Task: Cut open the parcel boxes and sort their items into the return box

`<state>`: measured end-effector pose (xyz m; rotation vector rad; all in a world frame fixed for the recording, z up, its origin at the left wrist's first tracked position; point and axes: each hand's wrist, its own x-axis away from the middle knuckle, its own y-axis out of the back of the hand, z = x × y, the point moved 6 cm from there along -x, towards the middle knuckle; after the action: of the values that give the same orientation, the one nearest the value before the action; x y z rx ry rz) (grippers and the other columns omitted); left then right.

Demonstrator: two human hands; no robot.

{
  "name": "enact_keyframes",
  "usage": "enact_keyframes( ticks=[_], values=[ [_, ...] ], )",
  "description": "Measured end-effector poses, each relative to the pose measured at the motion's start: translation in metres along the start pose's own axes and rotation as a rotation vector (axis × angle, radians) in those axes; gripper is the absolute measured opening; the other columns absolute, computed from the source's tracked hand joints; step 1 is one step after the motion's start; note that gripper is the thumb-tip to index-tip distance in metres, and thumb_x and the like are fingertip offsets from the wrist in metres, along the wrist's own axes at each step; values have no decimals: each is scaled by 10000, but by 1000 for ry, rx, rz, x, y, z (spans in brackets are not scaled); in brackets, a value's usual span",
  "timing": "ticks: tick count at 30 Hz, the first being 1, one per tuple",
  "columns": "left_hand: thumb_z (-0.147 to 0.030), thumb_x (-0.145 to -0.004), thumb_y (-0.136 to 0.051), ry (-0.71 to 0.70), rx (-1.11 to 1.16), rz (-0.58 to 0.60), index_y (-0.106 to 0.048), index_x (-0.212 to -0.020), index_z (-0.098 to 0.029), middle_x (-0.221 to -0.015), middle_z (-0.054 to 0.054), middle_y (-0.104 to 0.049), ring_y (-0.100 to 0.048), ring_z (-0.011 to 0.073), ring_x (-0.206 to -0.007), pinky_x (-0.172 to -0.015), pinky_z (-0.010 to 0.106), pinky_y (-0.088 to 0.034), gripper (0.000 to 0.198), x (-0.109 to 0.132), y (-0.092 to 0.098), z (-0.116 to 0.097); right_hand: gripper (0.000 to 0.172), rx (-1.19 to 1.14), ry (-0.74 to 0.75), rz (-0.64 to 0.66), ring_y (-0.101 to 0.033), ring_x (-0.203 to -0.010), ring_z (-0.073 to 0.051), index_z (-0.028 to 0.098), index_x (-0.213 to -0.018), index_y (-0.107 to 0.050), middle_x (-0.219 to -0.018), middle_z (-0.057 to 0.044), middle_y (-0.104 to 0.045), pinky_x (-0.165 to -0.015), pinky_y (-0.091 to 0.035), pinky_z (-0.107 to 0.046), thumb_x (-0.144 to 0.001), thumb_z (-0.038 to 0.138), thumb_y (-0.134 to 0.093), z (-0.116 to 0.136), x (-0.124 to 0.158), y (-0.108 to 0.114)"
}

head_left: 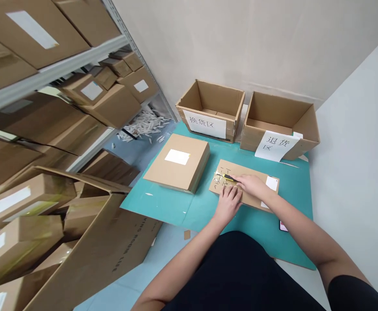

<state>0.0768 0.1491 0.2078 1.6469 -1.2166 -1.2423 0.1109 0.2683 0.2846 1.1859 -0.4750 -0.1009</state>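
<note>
A flat cardboard box (253, 199) with handwriting, clear tape and a white label lies on the green tabletop in front of me. My right hand (252, 184) is closed round a yellow-and-black utility knife (229, 177), whose tip points left over the taped, written end of the box. Spread on the near side of the same box, my left hand (229, 201) rests with its fingers flat, just below the knife. Left of it sits a larger cardboard box (163, 168) with a blank white label.
Two open cartons with paper signs, a left carton (215, 113) and a right carton (282, 114), stand at the table's back. A phone (283, 226) lies by my right forearm. Shelves (49, 69) of boxes and a big carton (118, 242) full of parcels are at left.
</note>
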Motion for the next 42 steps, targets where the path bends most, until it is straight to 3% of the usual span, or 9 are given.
enact_keyframes(
  ticks=[15, 25, 42],
  values=[
    [-362, -881, -677, 8, 44, 0, -534, -1389, -243, -1393, 129, -588, -480, 348, -1338, -1153, 593, -327, 542, -1, -1, 3, 506, 70, 26, 35, -682, -937, -223, 282, -1506, -471, -1096, -94, -735, -818, -487, -302, -1005, 223, -448, 5, -14, 5],
    [-375, -871, -694, 20, 38, -2, -536, -1393, -247, -1451, 150, -543, -450, 370, -1372, -1138, 586, -354, 560, 0, -3, 6, 517, 169, -27, 81, -709, -852, -238, 302, -1538, -413, -1090, -127, -713, -761, -494, -312, -1021, 281, -434, 11, -14, 3],
    [-400, -849, -722, 27, 44, -10, -533, -1396, -236, -1389, 154, -591, -477, 360, -1338, -1121, 563, -365, 601, -4, -6, 9, 583, 209, -13, 128, -708, -863, -255, 287, -1551, -387, -1077, -135, -713, -761, -501, -319, -983, 214, -494, 16, -5, 12]
  ],
)
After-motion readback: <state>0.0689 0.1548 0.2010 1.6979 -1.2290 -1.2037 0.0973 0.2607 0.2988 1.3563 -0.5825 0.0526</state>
